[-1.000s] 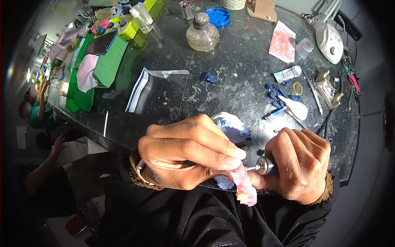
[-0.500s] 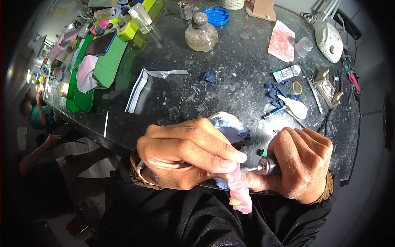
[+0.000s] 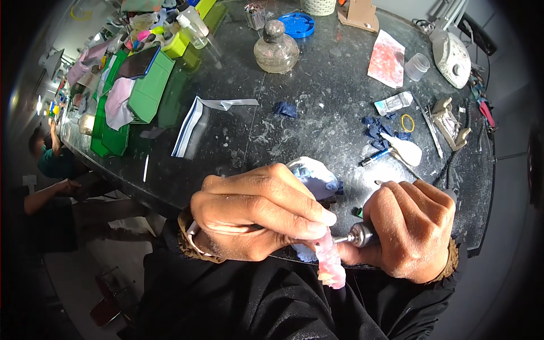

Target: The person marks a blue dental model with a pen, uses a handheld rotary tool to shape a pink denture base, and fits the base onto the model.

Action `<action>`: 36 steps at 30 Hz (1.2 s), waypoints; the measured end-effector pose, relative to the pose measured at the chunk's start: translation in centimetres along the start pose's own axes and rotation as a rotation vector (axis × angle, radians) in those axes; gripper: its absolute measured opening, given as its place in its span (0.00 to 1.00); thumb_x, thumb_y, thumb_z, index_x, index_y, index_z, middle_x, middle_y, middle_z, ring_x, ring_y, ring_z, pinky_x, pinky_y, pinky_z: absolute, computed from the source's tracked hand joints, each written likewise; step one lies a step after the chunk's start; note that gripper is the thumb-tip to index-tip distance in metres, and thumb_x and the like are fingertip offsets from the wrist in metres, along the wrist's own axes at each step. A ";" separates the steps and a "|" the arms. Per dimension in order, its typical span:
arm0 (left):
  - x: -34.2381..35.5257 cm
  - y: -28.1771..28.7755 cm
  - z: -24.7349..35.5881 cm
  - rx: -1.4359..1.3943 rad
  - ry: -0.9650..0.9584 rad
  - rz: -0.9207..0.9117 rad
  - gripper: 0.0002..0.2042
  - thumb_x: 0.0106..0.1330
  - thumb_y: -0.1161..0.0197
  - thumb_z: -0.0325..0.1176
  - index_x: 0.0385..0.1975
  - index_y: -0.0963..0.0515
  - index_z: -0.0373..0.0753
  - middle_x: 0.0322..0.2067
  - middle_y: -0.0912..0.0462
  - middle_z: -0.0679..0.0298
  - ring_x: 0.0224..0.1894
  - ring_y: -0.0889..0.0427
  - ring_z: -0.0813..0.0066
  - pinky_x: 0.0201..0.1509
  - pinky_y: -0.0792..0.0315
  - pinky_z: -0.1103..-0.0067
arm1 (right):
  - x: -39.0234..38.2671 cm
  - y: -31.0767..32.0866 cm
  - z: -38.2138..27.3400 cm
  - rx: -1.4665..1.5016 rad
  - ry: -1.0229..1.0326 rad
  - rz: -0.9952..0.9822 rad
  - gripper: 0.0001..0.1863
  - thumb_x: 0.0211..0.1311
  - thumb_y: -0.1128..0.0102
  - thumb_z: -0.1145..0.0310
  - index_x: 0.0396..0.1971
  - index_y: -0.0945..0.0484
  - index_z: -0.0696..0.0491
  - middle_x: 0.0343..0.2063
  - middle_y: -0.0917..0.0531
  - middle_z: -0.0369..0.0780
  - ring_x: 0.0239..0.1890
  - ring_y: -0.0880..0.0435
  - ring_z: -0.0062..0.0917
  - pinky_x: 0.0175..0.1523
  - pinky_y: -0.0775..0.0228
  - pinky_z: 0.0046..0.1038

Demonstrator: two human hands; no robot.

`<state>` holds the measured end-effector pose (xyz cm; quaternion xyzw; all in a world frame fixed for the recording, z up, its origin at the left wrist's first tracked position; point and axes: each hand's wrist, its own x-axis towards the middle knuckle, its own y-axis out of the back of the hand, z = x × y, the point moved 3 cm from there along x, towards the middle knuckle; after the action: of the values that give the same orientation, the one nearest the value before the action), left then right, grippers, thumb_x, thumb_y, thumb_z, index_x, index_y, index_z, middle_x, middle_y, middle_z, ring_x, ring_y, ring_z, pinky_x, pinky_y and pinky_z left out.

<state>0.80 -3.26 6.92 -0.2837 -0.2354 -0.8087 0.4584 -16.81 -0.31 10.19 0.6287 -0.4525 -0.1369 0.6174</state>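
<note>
My left hand (image 3: 258, 209) pinches a pink acrylic denture (image 3: 329, 263) between thumb and fingertips, its lower end hanging over my dark clothing. Tooth-coloured spots show near that end. Wrapped in the closed fingers of my right hand (image 3: 411, 229) is a metal rotary handpiece (image 3: 361, 233). Its thin bit points left and meets the denture's upper edge, though exact contact is hard to make out. Pale dust coats both hands. Just beyond my left fingers lies a rounded white-and-bluish piece (image 3: 314, 177), partly hidden by them.
A glass jar with a stopper (image 3: 276, 52) and blue round lid (image 3: 297, 25) stand at the back. Green bins (image 3: 152, 90) sit left. To the right lie a blue pen (image 3: 376, 157), plastic cup (image 3: 417, 67), white control box (image 3: 451, 59) and articulator (image 3: 450, 124). Another person (image 3: 54, 153) is at far left.
The denture has shifted slightly up and left. My right hand has moved a little left with the handpiece, and more of its metal collar shows. The person at far left has moved.
</note>
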 end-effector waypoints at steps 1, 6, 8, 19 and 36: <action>0.1 -0.1 0.0 -0.010 -0.006 -0.002 0.12 0.42 0.39 0.10 0.24 0.22 0.35 0.28 0.18 0.56 0.24 0.22 0.71 0.25 0.25 0.83 | 0.0 0.3 0.0 -0.019 -0.006 -0.008 0.29 0.41 0.36 0.41 0.13 0.36 0.53 0.10 0.38 0.35 0.09 0.34 0.24 0.15 0.46 0.25; 0.5 -0.3 -0.2 -0.018 -0.001 -0.005 0.11 0.43 0.38 0.11 0.24 0.22 0.35 0.28 0.18 0.57 0.24 0.22 0.72 0.25 0.25 0.83 | -0.1 0.6 0.0 -0.053 -0.021 -0.018 0.29 0.43 0.37 0.41 0.12 0.37 0.53 0.10 0.38 0.35 0.09 0.35 0.24 0.15 0.46 0.26; 0.3 -0.1 -0.1 0.005 0.009 0.003 0.10 0.44 0.37 0.12 0.24 0.22 0.35 0.27 0.18 0.57 0.24 0.22 0.72 0.25 0.25 0.83 | 0.1 0.4 0.2 -0.028 0.010 -0.002 0.30 0.40 0.36 0.40 0.12 0.38 0.53 0.10 0.39 0.34 0.09 0.35 0.24 0.15 0.47 0.25; 0.2 0.7 -0.1 0.065 -0.019 0.081 0.10 0.44 0.27 0.21 0.22 0.23 0.36 0.26 0.20 0.58 0.26 0.20 0.74 0.26 0.25 0.83 | -0.1 2.2 2.8 0.363 -0.456 0.158 0.20 0.34 0.23 0.61 0.20 0.24 0.59 0.10 0.26 0.34 0.12 0.34 0.14 0.19 0.45 0.20; 0.6 0.1 0.4 0.199 -0.030 0.020 0.19 0.36 0.20 0.33 0.27 0.21 0.36 0.26 0.22 0.62 0.27 0.20 0.73 0.30 0.24 0.81 | 0.5 1.5 0.9 0.672 -0.270 0.021 0.16 0.37 0.31 0.76 0.32 0.17 0.59 0.17 0.20 0.37 0.14 0.28 0.14 0.20 0.42 0.17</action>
<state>0.74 -3.40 7.63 -0.2512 -0.3187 -0.7722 0.4889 -17.83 -1.04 11.59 0.7681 -0.5562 -0.0563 0.3123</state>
